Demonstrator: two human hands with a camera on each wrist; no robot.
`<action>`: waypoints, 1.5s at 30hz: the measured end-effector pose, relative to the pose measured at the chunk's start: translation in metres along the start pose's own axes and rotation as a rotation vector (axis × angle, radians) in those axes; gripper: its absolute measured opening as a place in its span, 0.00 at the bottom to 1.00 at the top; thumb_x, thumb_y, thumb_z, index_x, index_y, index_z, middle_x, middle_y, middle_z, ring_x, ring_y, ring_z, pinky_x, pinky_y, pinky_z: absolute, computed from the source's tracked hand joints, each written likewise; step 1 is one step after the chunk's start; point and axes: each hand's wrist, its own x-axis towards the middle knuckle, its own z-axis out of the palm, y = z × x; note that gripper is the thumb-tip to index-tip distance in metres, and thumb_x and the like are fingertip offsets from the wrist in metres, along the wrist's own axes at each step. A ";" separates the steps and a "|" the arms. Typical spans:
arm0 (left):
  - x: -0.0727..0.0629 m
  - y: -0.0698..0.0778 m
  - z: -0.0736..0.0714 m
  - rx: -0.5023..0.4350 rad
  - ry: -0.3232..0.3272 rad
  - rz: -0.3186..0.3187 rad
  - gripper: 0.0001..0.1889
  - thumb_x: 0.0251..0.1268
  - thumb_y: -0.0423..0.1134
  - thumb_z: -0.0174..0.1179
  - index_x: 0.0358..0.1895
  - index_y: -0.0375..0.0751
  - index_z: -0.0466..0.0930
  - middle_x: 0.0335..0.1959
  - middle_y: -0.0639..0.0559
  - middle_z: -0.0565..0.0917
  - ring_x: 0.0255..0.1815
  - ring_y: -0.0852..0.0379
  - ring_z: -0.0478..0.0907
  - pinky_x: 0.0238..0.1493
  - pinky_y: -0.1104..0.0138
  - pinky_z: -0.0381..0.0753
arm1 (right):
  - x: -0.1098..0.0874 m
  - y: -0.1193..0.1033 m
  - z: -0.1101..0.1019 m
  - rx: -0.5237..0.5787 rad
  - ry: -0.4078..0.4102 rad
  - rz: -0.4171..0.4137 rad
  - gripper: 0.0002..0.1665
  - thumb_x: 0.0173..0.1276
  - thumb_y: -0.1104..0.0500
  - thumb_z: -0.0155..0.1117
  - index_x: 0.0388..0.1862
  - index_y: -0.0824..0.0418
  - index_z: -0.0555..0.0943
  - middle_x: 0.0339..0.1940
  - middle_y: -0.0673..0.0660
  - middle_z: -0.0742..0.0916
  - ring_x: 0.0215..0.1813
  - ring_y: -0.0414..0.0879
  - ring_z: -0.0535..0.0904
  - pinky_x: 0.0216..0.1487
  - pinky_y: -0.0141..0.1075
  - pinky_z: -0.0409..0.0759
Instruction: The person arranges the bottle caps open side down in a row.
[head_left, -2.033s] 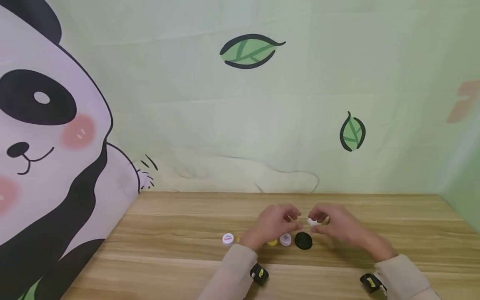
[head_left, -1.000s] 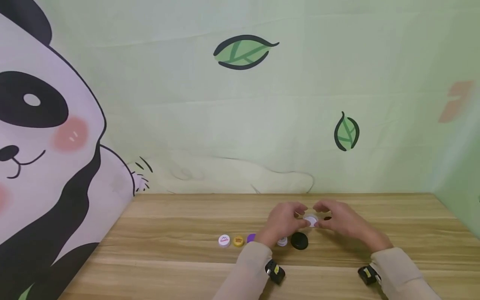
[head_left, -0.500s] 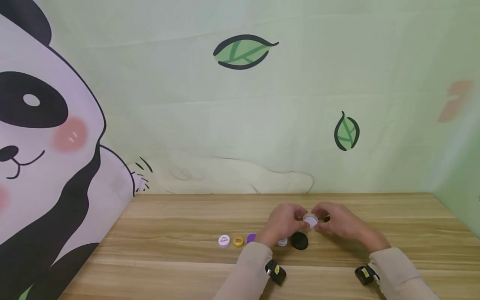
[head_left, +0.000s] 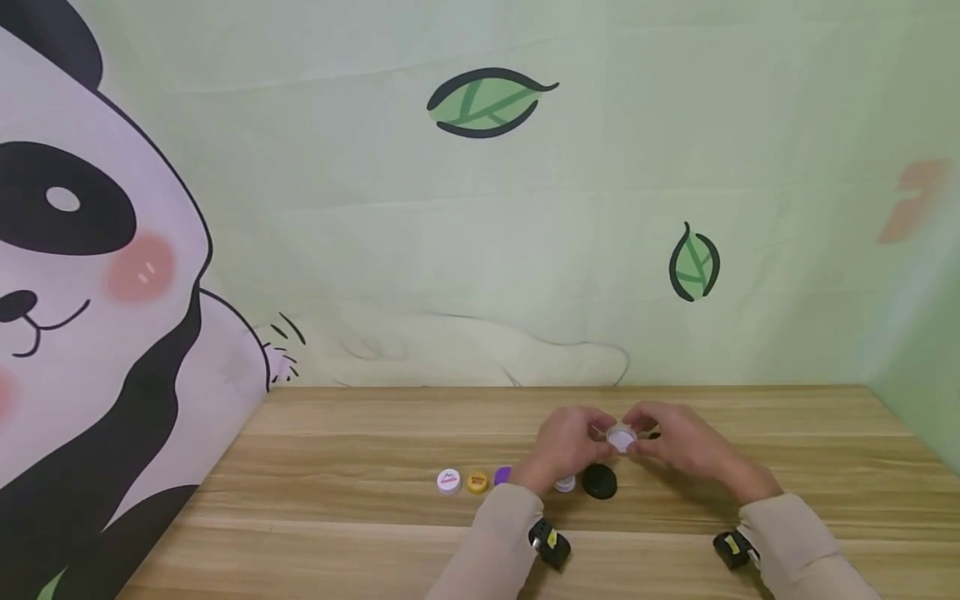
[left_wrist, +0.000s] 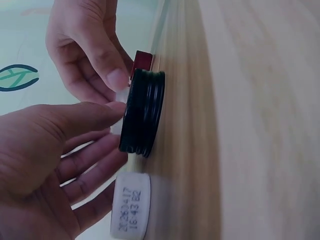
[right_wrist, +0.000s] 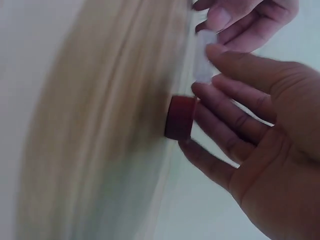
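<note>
Between my two hands is a round, whitish translucent cap [head_left: 621,439], seen edge-on in the right wrist view. My left hand [head_left: 568,443] pinches its left side with thumb and fingers. On the opposite side, my right hand [head_left: 678,442] pinches it by thumb and fingertips. A dark red cap [right_wrist: 180,117] stands on the table beside the right hand's lower fingers, mostly hidden by that hand in the head view. Closer to me lies a black ridged lid [head_left: 599,482]. A white cap [left_wrist: 131,207] with printed digits stands beside it, partly behind the left wrist in the head view.
Left of my left wrist, a row on the wooden table [head_left: 337,467] holds a white cap [head_left: 448,481] with pink print, a yellow cap [head_left: 477,482] and a partly covered purple cap [head_left: 503,477]. A panda-printed cloth wall [head_left: 480,250] rises behind the table's far edge.
Two seconds ago the hands were farther apart, with the whitish cap at the right hand. My left hand has moved right to it, uncovering the yellow and purple caps. Only slight shifts since.
</note>
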 end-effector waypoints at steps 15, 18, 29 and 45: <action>-0.002 0.001 -0.008 0.005 0.110 0.049 0.11 0.66 0.41 0.76 0.50 0.48 0.92 0.47 0.57 0.92 0.43 0.64 0.87 0.44 0.73 0.79 | -0.004 -0.015 -0.019 0.129 0.005 0.039 0.06 0.76 0.61 0.69 0.46 0.62 0.85 0.43 0.58 0.89 0.34 0.50 0.86 0.34 0.40 0.84; -0.003 0.000 -0.010 0.009 0.123 0.069 0.10 0.69 0.43 0.74 0.50 0.48 0.93 0.46 0.58 0.92 0.44 0.63 0.87 0.44 0.73 0.79 | -0.004 -0.016 -0.021 0.114 0.013 0.023 0.05 0.78 0.61 0.68 0.45 0.62 0.85 0.43 0.58 0.90 0.35 0.49 0.86 0.36 0.41 0.83; -0.004 0.000 -0.010 -0.026 0.159 0.112 0.10 0.75 0.45 0.69 0.48 0.46 0.93 0.41 0.59 0.92 0.40 0.69 0.83 0.40 0.74 0.77 | -0.003 -0.010 -0.021 0.222 0.002 0.031 0.06 0.76 0.63 0.69 0.46 0.65 0.83 0.44 0.61 0.89 0.37 0.54 0.87 0.38 0.46 0.87; -0.004 0.000 -0.012 -0.037 0.124 0.134 0.22 0.65 0.38 0.77 0.62 0.46 0.85 0.39 0.57 0.92 0.37 0.70 0.86 0.43 0.75 0.77 | -0.004 -0.015 -0.020 0.176 0.042 0.013 0.12 0.78 0.66 0.66 0.55 0.70 0.81 0.41 0.58 0.90 0.41 0.52 0.85 0.39 0.38 0.83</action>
